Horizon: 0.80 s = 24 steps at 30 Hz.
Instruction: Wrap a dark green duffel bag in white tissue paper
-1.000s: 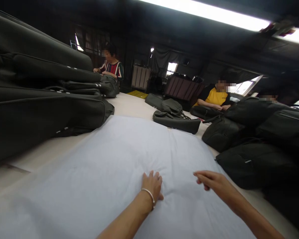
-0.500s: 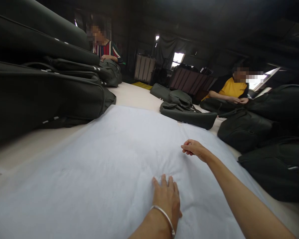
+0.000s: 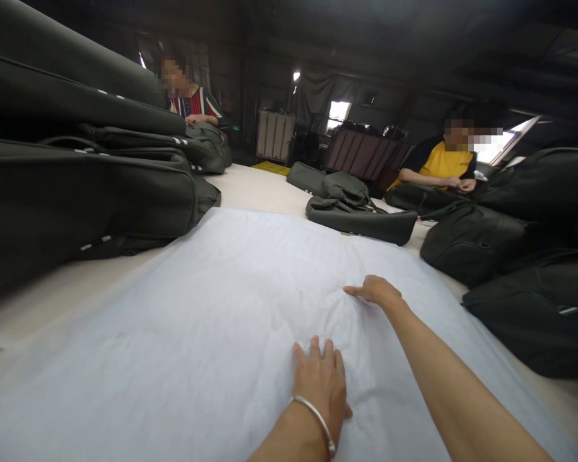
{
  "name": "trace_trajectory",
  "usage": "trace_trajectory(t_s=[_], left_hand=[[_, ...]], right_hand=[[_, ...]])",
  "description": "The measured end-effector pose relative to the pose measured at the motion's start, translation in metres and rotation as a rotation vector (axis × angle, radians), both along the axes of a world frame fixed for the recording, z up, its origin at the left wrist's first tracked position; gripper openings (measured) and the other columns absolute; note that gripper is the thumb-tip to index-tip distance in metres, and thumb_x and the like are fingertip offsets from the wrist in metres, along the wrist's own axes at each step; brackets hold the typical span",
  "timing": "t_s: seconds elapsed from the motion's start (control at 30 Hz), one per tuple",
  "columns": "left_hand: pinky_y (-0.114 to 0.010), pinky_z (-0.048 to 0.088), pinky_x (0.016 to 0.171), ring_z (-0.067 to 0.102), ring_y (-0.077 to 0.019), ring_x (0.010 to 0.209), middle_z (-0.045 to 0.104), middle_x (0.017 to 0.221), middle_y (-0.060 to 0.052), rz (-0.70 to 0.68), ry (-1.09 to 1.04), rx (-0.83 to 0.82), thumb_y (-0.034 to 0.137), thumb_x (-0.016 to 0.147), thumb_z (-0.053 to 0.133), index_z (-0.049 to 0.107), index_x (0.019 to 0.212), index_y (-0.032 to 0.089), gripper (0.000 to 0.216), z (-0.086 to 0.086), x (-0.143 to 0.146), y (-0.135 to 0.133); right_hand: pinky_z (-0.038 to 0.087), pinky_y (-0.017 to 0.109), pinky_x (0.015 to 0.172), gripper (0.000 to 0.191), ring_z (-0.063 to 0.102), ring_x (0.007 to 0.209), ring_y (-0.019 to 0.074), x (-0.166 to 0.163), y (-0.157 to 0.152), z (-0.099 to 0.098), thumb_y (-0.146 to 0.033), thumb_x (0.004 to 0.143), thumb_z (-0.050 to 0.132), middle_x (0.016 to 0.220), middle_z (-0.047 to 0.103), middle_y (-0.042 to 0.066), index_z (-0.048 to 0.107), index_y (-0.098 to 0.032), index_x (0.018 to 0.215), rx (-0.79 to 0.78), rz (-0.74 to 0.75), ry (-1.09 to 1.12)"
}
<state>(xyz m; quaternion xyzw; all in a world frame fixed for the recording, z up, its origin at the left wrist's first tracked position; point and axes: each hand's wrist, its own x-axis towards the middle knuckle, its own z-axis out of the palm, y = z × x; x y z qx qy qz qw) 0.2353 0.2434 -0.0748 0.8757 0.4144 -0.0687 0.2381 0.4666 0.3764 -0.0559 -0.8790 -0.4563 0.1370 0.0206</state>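
Observation:
A large white sheet [image 3: 212, 308] lies spread over the work table. My left hand [image 3: 320, 380], with a silver bangle on the wrist, rests flat on the sheet near the bottom centre, fingers stretched out. My right hand [image 3: 373, 290] reaches farther forward and lies on the sheet, fingers extended to the left, where the fabric wrinkles a little. Neither hand holds anything.
Dark bags are stacked high at the left [image 3: 77, 186] and piled at the right [image 3: 510, 256]. Other dark bags [image 3: 356, 215] lie just beyond the sheet. One person in a striped top [image 3: 197, 106] and another in a yellow shirt [image 3: 443, 167] sit at the far side.
My right hand moved forward across the sheet, curled briefly, then flattened with fingers out. My left hand slid back toward me, staying flat. The camera tilted down slightly.

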Motion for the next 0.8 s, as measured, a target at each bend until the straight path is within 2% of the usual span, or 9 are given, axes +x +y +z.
trace_trajectory(t_s=[0.07, 0.13, 0.23, 0.3, 0.37, 0.43, 0.53, 0.63, 0.8], left_hand=[[-0.065, 0.023, 0.111, 0.021, -0.0334, 0.142, 0.027, 0.154, -0.007, -0.001, 0.008, 0.000, 0.052, 0.081, 0.067, 0.030, 0.146, 0.021, 0.081, 0.001, 0.000, -0.001], [-0.065, 0.023, 0.111, 0.021, -0.0335, 0.142, 0.027, 0.155, -0.007, 0.003, 0.005, -0.001, 0.052, 0.080, 0.067, 0.030, 0.146, 0.021, 0.082, -0.001, 0.000, -0.001], [-0.066, 0.023, 0.111, 0.021, -0.0335, 0.142, 0.028, 0.154, -0.008, 0.004, -0.017, 0.013, 0.054, 0.079, 0.069, 0.030, 0.146, 0.021, 0.084, -0.004, 0.000, -0.001], [-0.066, 0.024, 0.110, 0.022, -0.0337, 0.142, 0.029, 0.154, -0.009, 0.003, -0.026, 0.034, 0.052, 0.079, 0.069, 0.031, 0.146, 0.020, 0.084, -0.004, 0.001, -0.002], [-0.067, 0.025, 0.109, 0.023, -0.0344, 0.141, 0.030, 0.154, -0.010, 0.002, -0.019, 0.047, 0.050, 0.078, 0.071, 0.032, 0.145, 0.020, 0.083, -0.004, 0.000, -0.002], [-0.067, 0.027, 0.108, 0.025, -0.0345, 0.140, 0.031, 0.153, -0.010, 0.002, -0.012, 0.050, 0.050, 0.077, 0.072, 0.033, 0.145, 0.020, 0.083, -0.002, 0.000, -0.002], [-0.065, 0.028, 0.108, 0.026, -0.0338, 0.140, 0.033, 0.153, -0.009, -0.003, -0.018, 0.074, 0.049, 0.077, 0.072, 0.035, 0.143, 0.021, 0.081, -0.002, -0.001, -0.002], [-0.065, 0.030, 0.107, 0.029, -0.0334, 0.139, 0.035, 0.152, -0.009, -0.005, -0.039, 0.122, 0.050, 0.078, 0.070, 0.037, 0.142, 0.021, 0.078, -0.005, -0.004, -0.003], [-0.063, 0.027, 0.108, 0.036, -0.0337, 0.135, 0.044, 0.146, -0.011, -0.024, -0.100, 0.237, 0.055, 0.080, 0.067, 0.045, 0.136, 0.022, 0.068, -0.012, -0.007, -0.003]], right_hand=[[0.046, 0.054, 0.083, 0.064, 0.061, 0.103, 0.0387, -0.005, -0.009, 0.003, -0.064, 0.067, 0.068, 0.108, 0.065, 0.022, 0.063, -0.012, 0.105, 0.075, 0.003, -0.062], [0.041, 0.053, 0.096, 0.064, 0.051, 0.121, 0.0345, -0.015, -0.023, -0.001, -0.063, 0.084, 0.046, 0.132, 0.053, 0.021, 0.053, -0.015, 0.125, 0.171, 0.042, -0.116], [0.018, 0.046, 0.115, 0.061, 0.022, 0.142, 0.0234, -0.036, -0.051, -0.025, -0.052, 0.096, 0.019, 0.153, 0.030, 0.013, 0.036, -0.016, 0.143, 0.296, 0.279, -0.161], [0.009, 0.046, 0.117, 0.064, 0.011, 0.145, 0.0218, -0.049, -0.067, -0.047, -0.052, 0.096, 0.019, 0.156, 0.023, 0.011, 0.029, -0.013, 0.146, 0.302, 0.492, -0.125], [0.009, 0.049, 0.117, 0.067, 0.010, 0.145, 0.0231, -0.057, -0.078, -0.064, -0.053, 0.096, 0.021, 0.156, 0.022, 0.011, 0.027, -0.011, 0.148, 0.274, 0.599, -0.049], [0.012, 0.051, 0.117, 0.068, 0.011, 0.145, 0.0233, -0.058, -0.084, -0.069, -0.055, 0.096, 0.019, 0.156, 0.021, 0.010, 0.024, -0.012, 0.149, 0.267, 0.568, 0.004], [0.013, 0.052, 0.116, 0.068, 0.007, 0.146, 0.0223, -0.054, -0.099, -0.061, -0.053, 0.097, 0.009, 0.158, 0.014, 0.010, 0.017, -0.012, 0.150, 0.330, 0.489, 0.008], [0.010, 0.051, 0.117, 0.066, 0.006, 0.146, 0.0207, -0.055, -0.132, -0.059, -0.054, 0.098, 0.011, 0.158, 0.014, 0.008, 0.016, -0.016, 0.151, 0.371, 0.529, -0.016], [0.012, 0.051, 0.117, 0.064, 0.012, 0.145, 0.0219, -0.070, -0.170, -0.079, -0.054, 0.098, 0.015, 0.156, 0.020, 0.007, 0.024, -0.016, 0.149, 0.235, 0.567, -0.068]])
